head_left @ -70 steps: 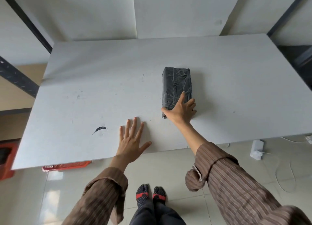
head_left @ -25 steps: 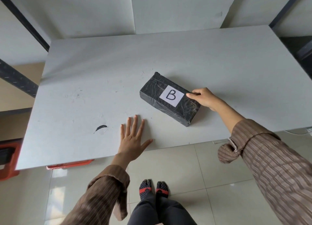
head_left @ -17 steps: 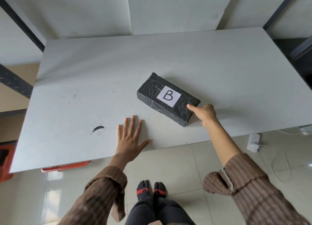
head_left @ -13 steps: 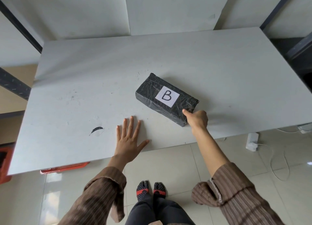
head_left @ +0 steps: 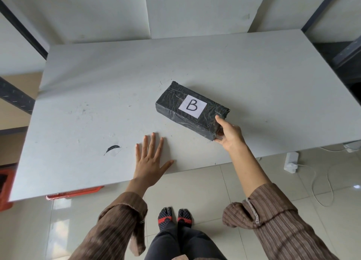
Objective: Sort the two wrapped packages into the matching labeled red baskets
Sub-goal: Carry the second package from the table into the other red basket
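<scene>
counter [head_left: 97, 88]: a broad pale slab by which nearly the whole view is filled; small scuffs and one dark mark are carried on its near left part.
red baskets [head_left: 74, 193]: only red edges are shown on the floor under the counter's near left edge and at the far left; no labels on them can be read.
package [head_left: 172, 103]: a black-wrapped block, laid flat and slanted right of centre on the counter; only one package is in view.
right hand [head_left: 231, 135]: the package's near right end is gripped, with the thumb laid on top and the fingers curled beneath the corner.
left hand [head_left: 150, 162]: laid flat and spread wide on the counter near its front edge; nothing is held.
label [head_left: 192, 106]: a white square on which a handwritten "b" is read.
step in hand: the package is judged to be at the point of pickup.
next move: a lift is called for, then carriage to the basket marked to match.
</scene>
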Available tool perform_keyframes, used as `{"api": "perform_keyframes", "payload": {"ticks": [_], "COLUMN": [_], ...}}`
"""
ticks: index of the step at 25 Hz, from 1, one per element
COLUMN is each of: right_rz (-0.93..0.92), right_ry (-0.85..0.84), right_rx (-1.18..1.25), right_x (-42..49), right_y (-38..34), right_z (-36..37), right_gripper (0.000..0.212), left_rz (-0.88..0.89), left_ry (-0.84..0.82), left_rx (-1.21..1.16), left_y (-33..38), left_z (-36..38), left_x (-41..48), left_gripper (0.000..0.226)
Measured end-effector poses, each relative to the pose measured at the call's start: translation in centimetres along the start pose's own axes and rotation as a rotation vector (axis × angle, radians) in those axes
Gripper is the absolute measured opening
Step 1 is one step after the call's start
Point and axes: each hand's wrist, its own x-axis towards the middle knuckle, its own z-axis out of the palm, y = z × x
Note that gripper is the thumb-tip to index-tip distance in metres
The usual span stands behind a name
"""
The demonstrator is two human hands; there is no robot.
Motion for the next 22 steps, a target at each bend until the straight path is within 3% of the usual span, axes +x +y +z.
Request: {"api": "perform_keyframes", "payload": {"ticks": [9,11,15,18,22], "right_rz": [0.026,0.004,-0.084,-0.105,-0.142], "right_ry": [-0.152,-0.176,-0.152,-0.139,-0.154], "right_rx": [0.026,0.070,0.183,0.205,0.209], "right_x": [-0.9,-1.1,-1.6,-2.1,-3.0], "right_y": [0.0,0.3,1.0,1.6,2.3], "right_z": [0.8,0.9,1.4,1.4,1.0], "right_gripper": [0.008,0.019,0.061,0.066,0.066], "left_rz": [0.001,0.010,0.054,0.095,0.101], "left_ry": [0.006,0.016,0.020,-0.017,-0.031], "left_rx": [0.019,0.004,-0.019,-0.007,-0.013], "left_y": [0.1,0.1,-0.4,-1.2,-2.1], "left_z": [-0.2,-0.2,-0.3,-0.7,-1.6], "left_x": [-0.1,-0.1,0.0,-0.3,-1.1], "left_gripper": [0.094,0.095,0.099,0.098,0.080]}}
